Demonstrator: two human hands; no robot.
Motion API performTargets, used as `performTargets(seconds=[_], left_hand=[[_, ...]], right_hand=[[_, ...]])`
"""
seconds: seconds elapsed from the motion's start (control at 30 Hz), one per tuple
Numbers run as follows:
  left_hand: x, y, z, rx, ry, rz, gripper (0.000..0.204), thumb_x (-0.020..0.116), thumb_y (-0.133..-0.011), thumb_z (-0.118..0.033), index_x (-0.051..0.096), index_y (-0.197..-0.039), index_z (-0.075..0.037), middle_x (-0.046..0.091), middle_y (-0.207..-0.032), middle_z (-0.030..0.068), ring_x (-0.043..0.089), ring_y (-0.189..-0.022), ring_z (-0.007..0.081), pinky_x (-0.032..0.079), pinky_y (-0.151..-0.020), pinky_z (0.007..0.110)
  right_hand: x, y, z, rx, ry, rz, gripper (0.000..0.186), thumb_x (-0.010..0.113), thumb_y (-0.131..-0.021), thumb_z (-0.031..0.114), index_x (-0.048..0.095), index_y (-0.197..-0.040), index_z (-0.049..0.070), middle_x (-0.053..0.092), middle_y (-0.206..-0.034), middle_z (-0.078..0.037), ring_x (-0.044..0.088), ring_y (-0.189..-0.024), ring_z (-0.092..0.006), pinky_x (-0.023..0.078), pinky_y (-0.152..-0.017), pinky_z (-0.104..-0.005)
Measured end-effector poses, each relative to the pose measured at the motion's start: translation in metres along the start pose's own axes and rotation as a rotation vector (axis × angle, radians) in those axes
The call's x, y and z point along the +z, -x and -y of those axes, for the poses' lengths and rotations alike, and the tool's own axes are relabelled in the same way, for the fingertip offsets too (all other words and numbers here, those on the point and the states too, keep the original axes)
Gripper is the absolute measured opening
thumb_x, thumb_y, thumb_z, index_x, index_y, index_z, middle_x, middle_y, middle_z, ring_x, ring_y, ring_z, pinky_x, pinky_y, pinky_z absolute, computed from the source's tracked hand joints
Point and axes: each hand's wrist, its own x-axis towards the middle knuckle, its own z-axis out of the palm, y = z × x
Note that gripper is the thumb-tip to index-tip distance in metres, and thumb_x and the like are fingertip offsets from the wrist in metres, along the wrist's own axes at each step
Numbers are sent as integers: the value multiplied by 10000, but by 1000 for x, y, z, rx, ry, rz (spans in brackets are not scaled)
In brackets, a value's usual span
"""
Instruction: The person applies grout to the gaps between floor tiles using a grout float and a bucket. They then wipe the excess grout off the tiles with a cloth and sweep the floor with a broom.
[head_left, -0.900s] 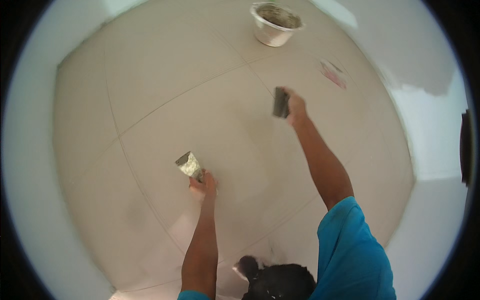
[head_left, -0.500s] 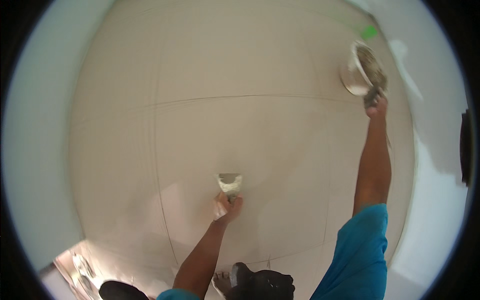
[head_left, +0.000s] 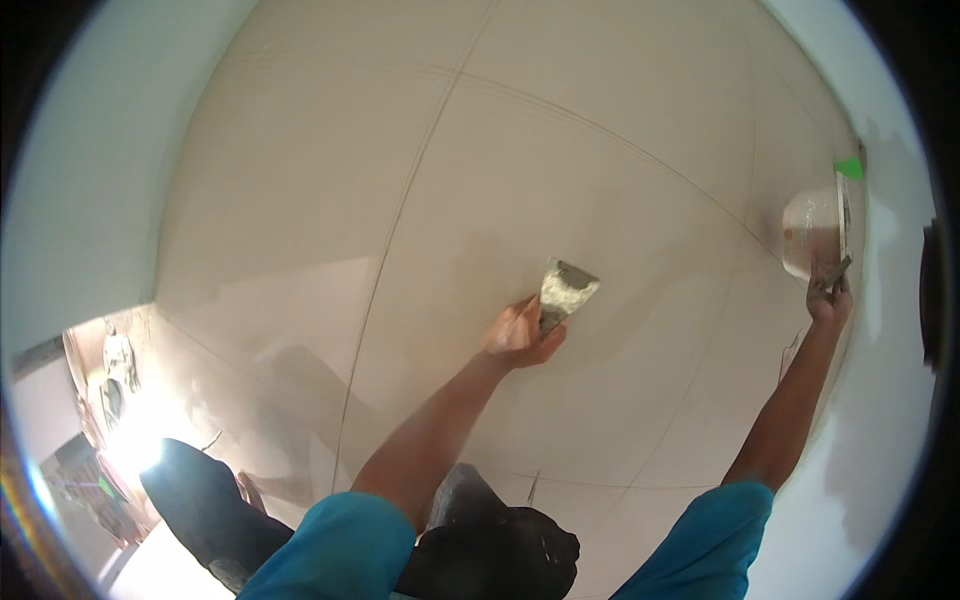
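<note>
In my left hand [head_left: 522, 332], closed round its handle, is a putty knife [head_left: 568, 292] with a wide blade smeared with pale and grey material, held above the beige tiled floor [head_left: 300, 230]. My right hand [head_left: 828, 298] reaches out to the far right, fingers closed on a small dark grey flat tool [head_left: 836, 272] at the near rim of a whitish bucket [head_left: 808, 228]. The bucket stands close to the right wall; its opening is seen edge-on, so its contents are hidden.
White walls [head_left: 890, 400] run along both sides, with a small green object [head_left: 848, 168] behind the bucket. At lower left are a bright glare and assorted items [head_left: 115, 365] too unclear to name. My dark-clothed legs [head_left: 200, 500] show at the bottom.
The view has swung, putting the bucket farther right. My right hand went from over the open floor to the bucket with the grey tool; my left hand rose and shifted right with the knife.
</note>
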Motion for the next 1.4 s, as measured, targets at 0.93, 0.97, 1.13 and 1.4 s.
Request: performTargets(seconds=[0.93,0.97,1.13,1.4], left_hand=[[-600,563,15,-338,273,-1421,482,742,-845,-430,650,-1060,-9,643,-930,46,607,-856,137,511,-758,327],[-593,578,30,-347,328,-1484,500,744,-844,-426,651,-1089,0,646,-976,50,603,-905,140,506,-800,339],[-553,572,124,-597,370,-1465,418,776,-822,-341,654,-1050,-13,621,-811,11,534,-689,78,429,-627,231],[-468,454,263,-509,566,-1396,267,799,-802,-229,619,-852,-39,547,-650,-34,418,-504,18,312,-452,211]], right_hand=[[500,854,-128,887,598,1869,297,585,-955,138,538,-1231,41,627,-1076,-55,607,-1020,-145,484,-911,-308],[517,872,-146,873,639,1913,283,587,-954,140,542,-1217,44,629,-1063,-51,609,-1012,-142,481,-913,-307],[564,887,-260,785,766,2024,250,593,-956,148,554,-1189,62,644,-1020,-33,617,-950,-125,491,-867,-295],[563,762,-343,654,1133,1398,392,520,-984,290,526,-1317,83,581,-1203,-79,573,-1045,-137,506,-830,-327]])
